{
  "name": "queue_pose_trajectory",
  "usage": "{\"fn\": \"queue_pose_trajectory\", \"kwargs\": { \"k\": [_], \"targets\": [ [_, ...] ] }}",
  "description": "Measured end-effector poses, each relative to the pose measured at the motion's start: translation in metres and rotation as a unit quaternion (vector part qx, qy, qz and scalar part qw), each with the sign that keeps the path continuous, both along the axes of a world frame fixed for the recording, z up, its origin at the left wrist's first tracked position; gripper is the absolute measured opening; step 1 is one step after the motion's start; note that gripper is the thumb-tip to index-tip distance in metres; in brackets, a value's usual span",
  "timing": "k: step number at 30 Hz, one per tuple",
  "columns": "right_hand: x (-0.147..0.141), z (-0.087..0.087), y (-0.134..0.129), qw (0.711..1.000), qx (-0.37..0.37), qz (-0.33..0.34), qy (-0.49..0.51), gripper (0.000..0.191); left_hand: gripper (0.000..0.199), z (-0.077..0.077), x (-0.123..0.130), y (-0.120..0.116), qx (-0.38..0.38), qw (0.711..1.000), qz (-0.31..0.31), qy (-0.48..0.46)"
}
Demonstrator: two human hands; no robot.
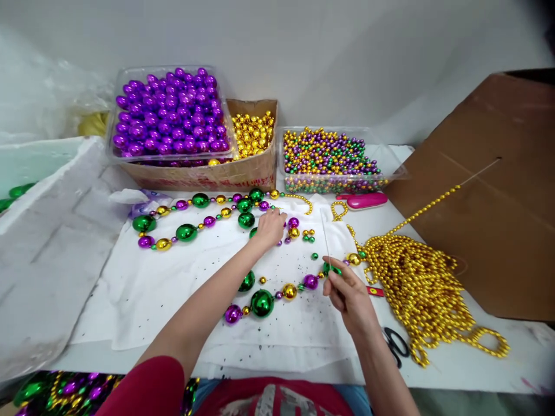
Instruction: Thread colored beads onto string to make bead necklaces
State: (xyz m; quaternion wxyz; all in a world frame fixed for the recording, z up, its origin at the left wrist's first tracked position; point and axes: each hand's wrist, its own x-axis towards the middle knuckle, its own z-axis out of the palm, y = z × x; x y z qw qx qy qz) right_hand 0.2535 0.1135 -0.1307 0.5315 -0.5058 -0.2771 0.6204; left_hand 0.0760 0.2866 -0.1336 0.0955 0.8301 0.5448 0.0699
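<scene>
On the white cloth (143,300), my left hand (272,225) has its fingers bent down over small beads beside a group of green balls (246,220); what its fingertips hold, if anything, is hidden. Pinched in my right hand (347,289) is a thin needle (328,248) pointing upward, close to a green ball partly behind the fingers. A strand of large purple, gold and green beads (262,303) lies below and between the hands. Another beaded strand (186,233) curves across the cloth at the left. Loose small beads (309,236) sit between my hands.
Behind are a tray of purple balls (169,115), a box of gold beads (254,136) and a tray of mixed small beads (329,156). Gold bead chains (420,283), black scissors (395,346) and a pink tool (367,200) lie right, near a cardboard box (489,231).
</scene>
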Motion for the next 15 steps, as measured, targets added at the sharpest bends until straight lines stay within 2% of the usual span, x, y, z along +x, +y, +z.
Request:
{"fn": "queue_pose_trajectory", "kwargs": {
  "k": [3, 6, 9, 12, 14, 15],
  "targets": [
    [0.01, -0.005, -0.003, 1.0, -0.007, -0.017, 0.001, 0.041, 0.022, -0.012, 0.004, 0.002, -0.01, 1.0, -0.007, 0.011],
    [0.015, -0.01, -0.005, 1.0, -0.015, -0.025, 0.005, 0.04, 0.023, -0.017, 0.0, 0.002, -0.023, 1.0, -0.008, 0.007],
    [0.013, -0.009, -0.006, 1.0, -0.019, -0.022, 0.007, 0.039, 0.021, -0.013, -0.004, 0.004, -0.043, 0.999, -0.012, -0.01],
    [0.01, -0.004, -0.007, 1.0, -0.01, -0.02, 0.007, 0.036, 0.021, 0.001, -0.012, 0.006, -0.049, 0.998, -0.014, -0.041],
    [0.011, -0.002, -0.009, 1.0, -0.004, -0.023, 0.001, 0.035, 0.026, 0.011, -0.023, 0.002, -0.074, 0.985, 0.005, -0.157],
    [0.012, -0.001, -0.011, 1.0, -0.002, -0.026, -0.005, 0.034, 0.028, 0.015, -0.029, -0.002, -0.11, 0.96, 0.02, -0.258]
  ]
}}
